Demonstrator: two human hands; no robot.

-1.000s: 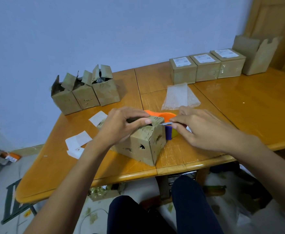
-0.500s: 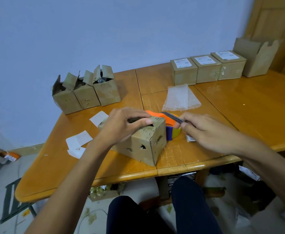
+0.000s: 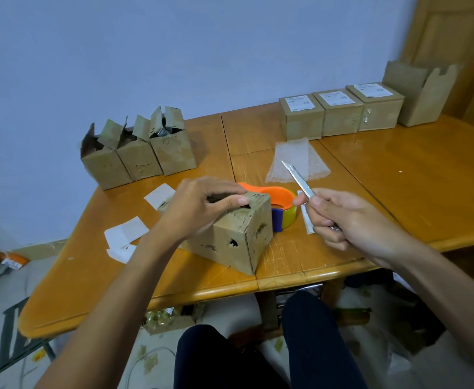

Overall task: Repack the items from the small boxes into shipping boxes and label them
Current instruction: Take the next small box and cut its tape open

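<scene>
While our left grip [image 3: 202, 209] clasps a battered brown cardboard box [image 3: 238, 240], our right grip [image 3: 348, 220] pinches a silver knife [image 3: 299, 179]. Beyond it, three labelled boxes [image 3: 339, 113] look done; this one is not yet opened.

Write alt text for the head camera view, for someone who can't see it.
A person's left hand grips a worn cardboard box on a wooden table while the right hand holds a utility knife, blade pointing away. An orange tape dispenser sits behind the box.

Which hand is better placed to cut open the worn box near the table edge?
Right: the right hand grips the knife beside the box, while the left hand holds that box steady.
</scene>
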